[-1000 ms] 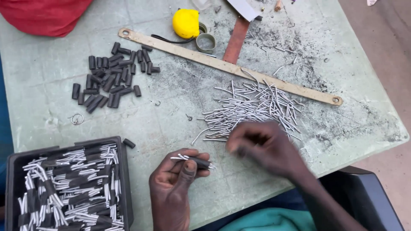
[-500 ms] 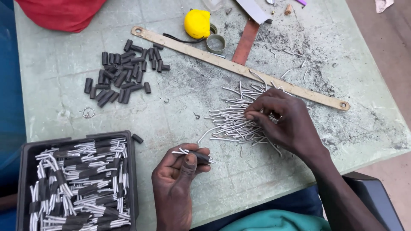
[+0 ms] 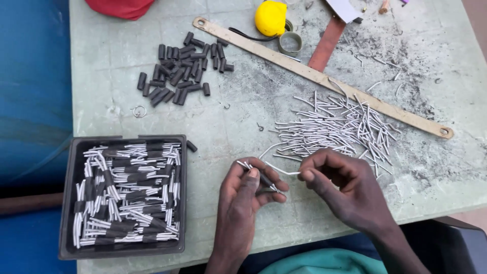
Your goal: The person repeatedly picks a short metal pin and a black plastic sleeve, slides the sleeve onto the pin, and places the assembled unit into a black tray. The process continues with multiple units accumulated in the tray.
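While my left hand (image 3: pixel 243 203) pinches one black sleeve (image 3: pixel 266 181) with several grey wires through it, my right hand (image 3: pixel 350 190) grips one loose wire (image 3: pixel 282 170) between thumb and forefinger. Beyond lie one wire pile (image 3: pixel 335 127), one heap of black sleeves (image 3: pixel 180 71), one full tray (image 3: pixel 71 203), and one flat metal strip (image 3: pixel 324 78).

Worn pale green table (image 3: pixel 243 116), scuffed grey at 2 o'clock. Long tan flat bar (image 3: pixel 324 78) with holed ends, lying diagonally from 12 toward 3 o'clock. Yellow tape measure (image 3: pixel 270 18) at 12 o'clock, metal ring (image 3: pixel 290 44) just beside. Red cloth (image 3: pixel 120 7) at 11 o'clock. Small wire ring (image 3: pixel 139 111) at 10 o'clock.
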